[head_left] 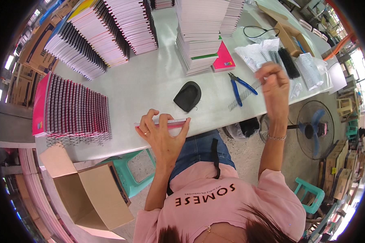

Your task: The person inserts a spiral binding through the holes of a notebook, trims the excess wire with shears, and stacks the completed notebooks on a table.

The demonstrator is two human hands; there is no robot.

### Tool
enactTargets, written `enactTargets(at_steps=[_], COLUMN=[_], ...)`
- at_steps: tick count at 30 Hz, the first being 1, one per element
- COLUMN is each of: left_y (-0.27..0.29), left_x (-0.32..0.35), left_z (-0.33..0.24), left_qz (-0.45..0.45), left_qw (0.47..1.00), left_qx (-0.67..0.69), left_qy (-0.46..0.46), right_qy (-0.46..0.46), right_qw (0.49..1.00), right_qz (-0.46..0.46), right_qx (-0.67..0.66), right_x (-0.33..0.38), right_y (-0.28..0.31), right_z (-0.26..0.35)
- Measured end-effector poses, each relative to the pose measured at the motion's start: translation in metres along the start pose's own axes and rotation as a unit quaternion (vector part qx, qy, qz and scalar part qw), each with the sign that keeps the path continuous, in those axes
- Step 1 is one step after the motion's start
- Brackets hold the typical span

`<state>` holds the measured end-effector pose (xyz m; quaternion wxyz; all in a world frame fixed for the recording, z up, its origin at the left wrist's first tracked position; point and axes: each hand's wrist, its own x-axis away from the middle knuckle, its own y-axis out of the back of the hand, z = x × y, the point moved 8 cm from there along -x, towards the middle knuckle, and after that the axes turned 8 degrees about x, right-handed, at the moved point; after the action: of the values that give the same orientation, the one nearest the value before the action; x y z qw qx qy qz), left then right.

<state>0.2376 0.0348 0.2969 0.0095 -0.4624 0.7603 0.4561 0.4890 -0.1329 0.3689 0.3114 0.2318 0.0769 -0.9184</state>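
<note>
At table edge, left hand (163,131) gripping pink notebook (166,122), right hand (273,79) raised

The left hand (163,131) is raised in front of the body, palm facing away, fingers spread and curled forward, with a ring on one finger. The right hand (271,79) reaches farther out to the right, forearm nearly upright in view, fingers pinched together, a bracelet at the wrist.

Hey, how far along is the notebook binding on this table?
Done: a row of pink wire-bound notebooks. In hand: the left hand steadies one pink notebook block on edge; the right hand holds a wire binding strip. Left: tall unbound white page stacks.
</note>
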Motion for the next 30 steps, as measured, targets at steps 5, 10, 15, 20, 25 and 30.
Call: enactTargets(at_steps=[5, 10, 15, 20, 25, 30], left_y=[-0.002, -0.003, -0.005, -0.006, -0.007, -0.004], left_x=[0.001, 0.003, 0.002, 0.003, 0.001, -0.001], left_z=[0.001, 0.001, 0.003, 0.005, 0.008, 0.011], left_qz=[-0.009, -0.008, 0.003, 0.002, 0.033, 0.067], left_qw=[1.0, 1.0, 1.0, 1.0, 0.999, 0.997], left_qx=[-0.009, -0.009, 0.0, 0.0, -0.03, -0.029], left_qy=[-0.01, -0.011, -0.011, -0.01, -0.012, 0.001], right_qy=[-0.135, -0.208, -0.123, -0.033, -0.024, 0.002], right_qw=[0.946, 0.911, 0.92, 0.918, 0.905, 0.9], right_qz=[0.259, 0.308, 0.314, 0.321, 0.326, 0.336], right_qx=[0.141, 0.179, 0.199, 0.232, 0.273, 0.277], right_x=[0.037, 0.068, 0.068, 0.069, 0.073, 0.076], right_y=[-0.097, -0.125, -0.135, -0.14, -0.139, -0.146], right_z=[-0.017, -0.044, -0.045, -0.036, -0.034, -0.032])
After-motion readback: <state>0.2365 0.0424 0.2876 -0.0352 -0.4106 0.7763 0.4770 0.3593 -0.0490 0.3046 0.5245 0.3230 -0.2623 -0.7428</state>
